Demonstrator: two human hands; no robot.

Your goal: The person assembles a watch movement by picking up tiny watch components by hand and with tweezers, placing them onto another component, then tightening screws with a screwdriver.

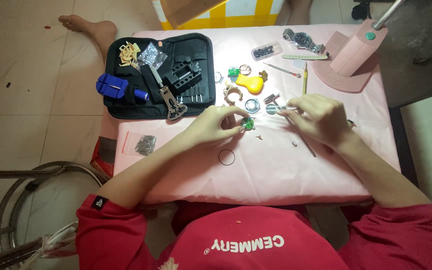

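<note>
My left hand rests on the pink table cover and pinches a small green watch part between its fingertips. My right hand holds a thin metal tool, gripped like a pen, its front end lying near a small round metal ring just right of the green part. A black rubber ring lies on the cover below my left hand. A round metal case part sits just above the green part.
An open black tool case with a blue holder lies at the back left. A yellow tool, a wristwatch, a pink lamp base and a bag of small pins surround the hands. A metal chair frame stands left.
</note>
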